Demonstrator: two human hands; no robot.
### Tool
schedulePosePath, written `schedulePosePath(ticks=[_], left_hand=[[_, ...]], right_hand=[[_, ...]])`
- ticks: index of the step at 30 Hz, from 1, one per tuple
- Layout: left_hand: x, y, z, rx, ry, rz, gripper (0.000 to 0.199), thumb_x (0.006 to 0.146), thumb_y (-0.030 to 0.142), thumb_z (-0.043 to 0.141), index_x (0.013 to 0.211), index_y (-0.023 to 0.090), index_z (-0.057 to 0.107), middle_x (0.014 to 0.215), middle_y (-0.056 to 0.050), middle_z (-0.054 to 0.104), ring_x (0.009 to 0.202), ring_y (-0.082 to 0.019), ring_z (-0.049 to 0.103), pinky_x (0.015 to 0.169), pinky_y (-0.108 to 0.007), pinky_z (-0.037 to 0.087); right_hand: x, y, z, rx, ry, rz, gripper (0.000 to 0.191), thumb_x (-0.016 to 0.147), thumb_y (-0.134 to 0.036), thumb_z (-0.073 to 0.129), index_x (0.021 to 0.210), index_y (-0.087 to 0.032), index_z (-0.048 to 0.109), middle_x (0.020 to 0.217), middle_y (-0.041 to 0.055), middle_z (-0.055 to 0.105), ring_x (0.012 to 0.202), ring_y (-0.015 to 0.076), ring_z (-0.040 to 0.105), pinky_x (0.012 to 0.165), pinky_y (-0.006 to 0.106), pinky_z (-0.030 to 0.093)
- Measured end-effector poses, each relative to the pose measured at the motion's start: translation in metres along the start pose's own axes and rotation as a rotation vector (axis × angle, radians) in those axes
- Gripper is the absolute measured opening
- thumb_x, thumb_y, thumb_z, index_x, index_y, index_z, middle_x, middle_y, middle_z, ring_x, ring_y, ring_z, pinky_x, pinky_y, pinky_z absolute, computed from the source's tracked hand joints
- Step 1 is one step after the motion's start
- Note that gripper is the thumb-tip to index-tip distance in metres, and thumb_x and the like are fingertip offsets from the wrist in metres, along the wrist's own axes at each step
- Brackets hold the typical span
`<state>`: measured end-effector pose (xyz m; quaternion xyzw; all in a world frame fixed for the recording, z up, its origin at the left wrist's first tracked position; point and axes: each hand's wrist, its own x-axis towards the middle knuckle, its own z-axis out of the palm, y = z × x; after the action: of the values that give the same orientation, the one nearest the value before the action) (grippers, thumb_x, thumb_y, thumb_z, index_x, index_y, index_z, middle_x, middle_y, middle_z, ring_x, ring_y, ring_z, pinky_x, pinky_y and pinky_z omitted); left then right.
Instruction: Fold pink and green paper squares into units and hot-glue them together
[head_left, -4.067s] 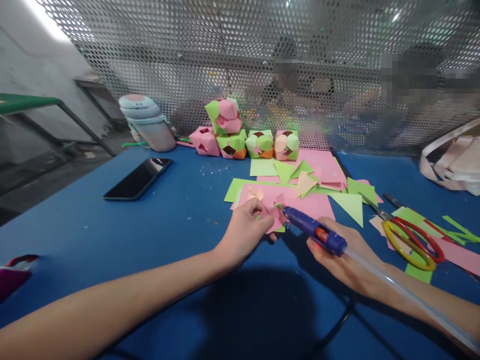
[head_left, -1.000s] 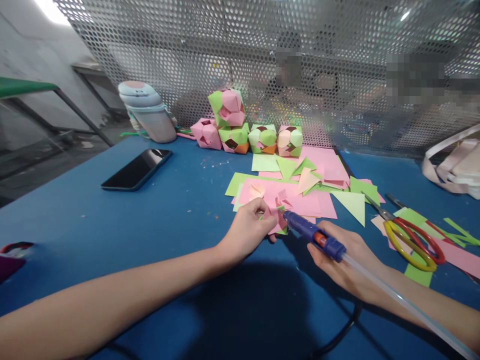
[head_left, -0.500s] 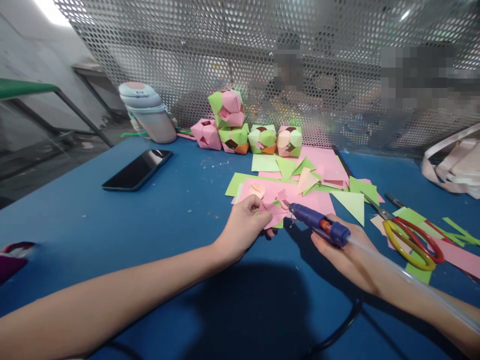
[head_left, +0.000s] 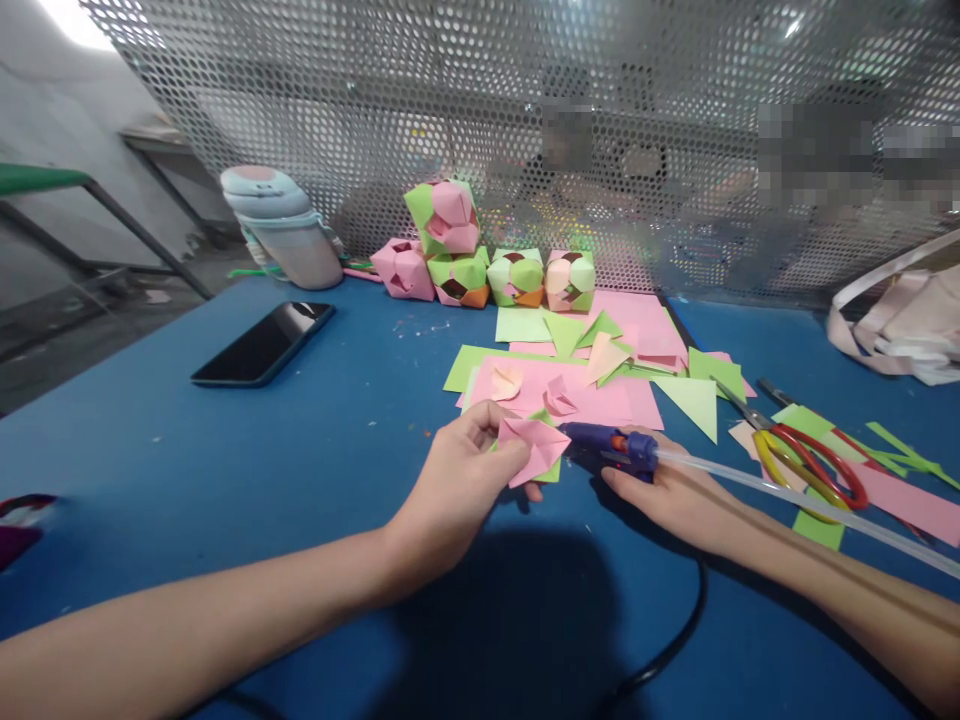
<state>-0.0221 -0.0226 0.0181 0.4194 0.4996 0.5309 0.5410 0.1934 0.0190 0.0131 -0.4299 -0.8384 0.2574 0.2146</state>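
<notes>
Between the thumb and fingers of my left hand (head_left: 469, 462) is a folded paper piece (head_left: 537, 450), pink on top with green showing at its edges. My right hand (head_left: 675, 495) is wrapped round a blue glue gun (head_left: 611, 450), whose clear glue stick (head_left: 757, 490) juts out behind. The gun's nozzle is close to the paper piece's right edge; whether they touch I cannot tell. Just beyond, a small folded pink piece (head_left: 559, 397) and a folded peach piece (head_left: 506, 383) lie on a pink sheet (head_left: 607, 402).
Several folded paper cubes (head_left: 452, 275) stand at the back, one stacked on top. A phone (head_left: 264, 345) and a lidded bottle (head_left: 281, 235) are on the left. Scissors (head_left: 806, 465) lie among paper scraps on the right. A black cord (head_left: 675, 645) curves near the front.
My left hand has drawn the paper piece slightly nearer and turned its pink face up. The glue gun has come down and lies flatter, slightly to the left. The view has shifted a little.
</notes>
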Motion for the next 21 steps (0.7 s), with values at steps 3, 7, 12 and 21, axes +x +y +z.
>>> schedulePosePath(ticks=[3, 7, 12, 21], left_hand=[[-0.013, 0.0, 0.007, -0.027, -0.064, -0.058, 0.011, 0.071, 0.013, 0.057, 0.072, 0.017, 0.047, 0.062, 0.001, 0.061, 0.048, -0.012, 0.057, 0.046, -0.023, 0.048], [-0.028, -0.003, 0.015, -0.019, -0.169, -0.166, 0.011, 0.07, 0.008, 0.054, 0.072, 0.017, 0.047, 0.062, 0.001, 0.062, 0.052, -0.012, 0.059, 0.048, -0.024, 0.051], [-0.043, -0.009, 0.018, -0.047, -0.338, -0.199, 0.01, 0.078, 0.016, 0.058, 0.078, 0.017, 0.047, 0.064, -0.001, 0.064, 0.055, -0.012, 0.061, 0.05, -0.024, 0.053], [-0.052, -0.017, 0.023, -0.048, -0.392, -0.22, 0.013, 0.071, 0.011, 0.058, 0.075, 0.017, 0.048, 0.07, -0.002, 0.065, 0.055, -0.012, 0.06, 0.049, -0.024, 0.053]], right_hand=[[0.001, 0.002, 0.002, -0.013, -0.001, -0.007, 0.032, 0.083, -0.025, 0.057, 0.114, -0.02, 0.063, 0.111, 0.0055, 0.065, 0.105, 0.025, 0.058, 0.094, 0.043, 0.045], [0.0, 0.006, 0.004, 0.019, 0.012, -0.007, 0.033, 0.082, -0.027, 0.059, 0.114, -0.021, 0.061, 0.112, 0.0052, 0.065, 0.105, 0.0244, 0.058, 0.092, 0.041, 0.046], [-0.004, 0.002, 0.003, 0.011, 0.026, -0.102, 0.018, 0.082, -0.028, 0.058, 0.096, -0.018, 0.062, 0.094, 0.0037, 0.065, 0.09, 0.0205, 0.059, 0.083, 0.036, 0.046], [-0.004, -0.002, 0.003, -0.127, -0.085, -0.19, 0.016, 0.085, -0.032, 0.055, 0.083, -0.017, 0.057, 0.085, 0.0031, 0.061, 0.081, 0.0181, 0.054, 0.077, 0.034, 0.042]])
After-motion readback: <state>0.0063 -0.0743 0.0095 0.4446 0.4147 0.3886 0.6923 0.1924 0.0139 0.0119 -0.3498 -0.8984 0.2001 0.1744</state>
